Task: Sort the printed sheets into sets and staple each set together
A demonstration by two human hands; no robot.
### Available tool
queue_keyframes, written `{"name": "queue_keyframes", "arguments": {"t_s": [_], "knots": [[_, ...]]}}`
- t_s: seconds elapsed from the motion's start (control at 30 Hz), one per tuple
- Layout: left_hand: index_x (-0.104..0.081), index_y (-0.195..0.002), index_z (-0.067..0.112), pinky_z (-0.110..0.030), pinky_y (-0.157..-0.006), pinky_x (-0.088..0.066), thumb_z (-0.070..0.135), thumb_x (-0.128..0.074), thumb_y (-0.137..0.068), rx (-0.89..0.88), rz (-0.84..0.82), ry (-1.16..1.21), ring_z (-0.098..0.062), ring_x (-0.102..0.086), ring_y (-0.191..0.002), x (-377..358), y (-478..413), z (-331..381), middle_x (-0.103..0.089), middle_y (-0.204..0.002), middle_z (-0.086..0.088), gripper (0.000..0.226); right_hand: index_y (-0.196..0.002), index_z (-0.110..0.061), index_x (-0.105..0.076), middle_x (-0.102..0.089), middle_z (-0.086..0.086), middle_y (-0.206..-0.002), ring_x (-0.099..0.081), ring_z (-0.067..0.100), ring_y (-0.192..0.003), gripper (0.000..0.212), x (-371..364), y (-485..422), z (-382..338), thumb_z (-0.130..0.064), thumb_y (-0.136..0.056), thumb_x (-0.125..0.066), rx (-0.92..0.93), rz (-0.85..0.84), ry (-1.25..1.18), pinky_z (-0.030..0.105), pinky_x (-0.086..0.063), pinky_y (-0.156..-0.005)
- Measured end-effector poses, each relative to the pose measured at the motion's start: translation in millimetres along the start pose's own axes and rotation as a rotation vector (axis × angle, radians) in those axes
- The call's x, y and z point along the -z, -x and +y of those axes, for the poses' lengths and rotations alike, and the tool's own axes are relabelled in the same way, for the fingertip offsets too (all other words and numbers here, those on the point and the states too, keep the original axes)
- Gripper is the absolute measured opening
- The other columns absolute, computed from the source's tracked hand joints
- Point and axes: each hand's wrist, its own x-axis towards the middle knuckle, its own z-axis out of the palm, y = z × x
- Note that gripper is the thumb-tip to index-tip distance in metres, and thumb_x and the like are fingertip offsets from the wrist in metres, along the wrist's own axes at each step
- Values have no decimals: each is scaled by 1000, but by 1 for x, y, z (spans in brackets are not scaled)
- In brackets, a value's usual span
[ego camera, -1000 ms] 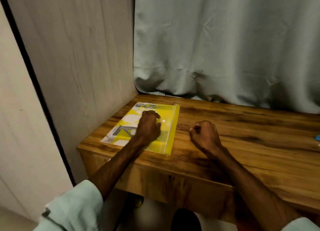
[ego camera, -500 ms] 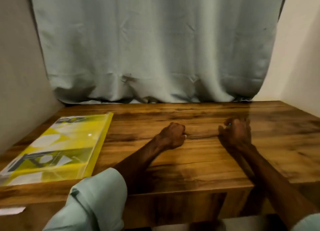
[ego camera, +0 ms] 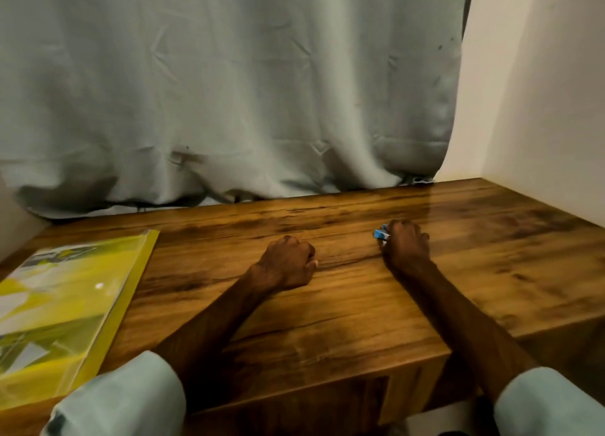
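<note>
Left hand (ego camera: 288, 262) in a fist, resting on the wooden table (ego camera: 360, 321), holding nothing. Right hand (ego camera: 407, 249) near it, fingers curled over a small blue object (ego camera: 379, 234) that is mostly hidden. Yellow folder (ego camera: 131, 288) with printed sheets (ego camera: 49, 255) inside lies flat at the table's left, well apart from both hands. Pale curtain (ego camera: 229, 91) hangs behind.

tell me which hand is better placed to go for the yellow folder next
Left, probably. The left hand is curled, holds nothing and sits nearer the yellow folder. The right hand is farther off, with its grip on a small blue thing, perhaps the stapler.
</note>
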Motion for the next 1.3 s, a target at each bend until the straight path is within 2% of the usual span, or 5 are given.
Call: {"name": "queue_keyframes", "arguments": {"t_s": [0.3, 0.5, 0.7, 0.93, 1.3], "knots": [[-60, -139, 26, -35, -101, -49, 46, -62, -96, 43, -87, 232, -18, -59, -121, 10, 2, -32, -64, -137, 4, 47, -119, -22, -59, -69, 5, -109, -63, 22, -90, 23, 5, 34, -60, -24, -96, -64, 254, -25, -187, 37, -54, -73], [-65, -121, 27, -33, -90, -51, 48, -62, -82, 316, 104, 220, -23, -63, -111, 28, 40, -124, -69, -121, -2, 44, -130, -21, -57, -68, 1, -116, -65, 18, -100, 40, -20, 33, -155, -29, -93, -71, 397, -213, -422, 37, -56, -81], [-62, -97, 14, -39, -87, -53, 35, -56, -84, 557, 195, 115, -35, -62, -107, 18, 106, -235, -67, -109, -12, 25, -112, -23, -66, -69, 0, -108, -65, 23, -97, 25, -65, 25, -290, -34, -91, -69, 559, -298, -456, 43, -56, -80], [-64, -119, 2, -46, -99, -46, 32, -43, -99, 433, 346, 85, -39, -52, -116, -10, 137, -252, -63, -121, -21, 42, -93, -19, -66, -68, 5, -95, -65, 26, -92, 11, -100, -11, -408, -29, -87, -69, 665, -287, -457, 35, -50, -72], [-69, -87, 3, -32, -60, -56, 20, -59, -84, 325, 508, -88, -34, -68, -79, -28, 135, -262, -68, -82, -14, 20, -115, -18, -70, -67, 9, -112, -63, 26, -104, 27, -150, -52, -550, -22, -89, -69, 782, -299, -462, 36, -53, -87]]}}
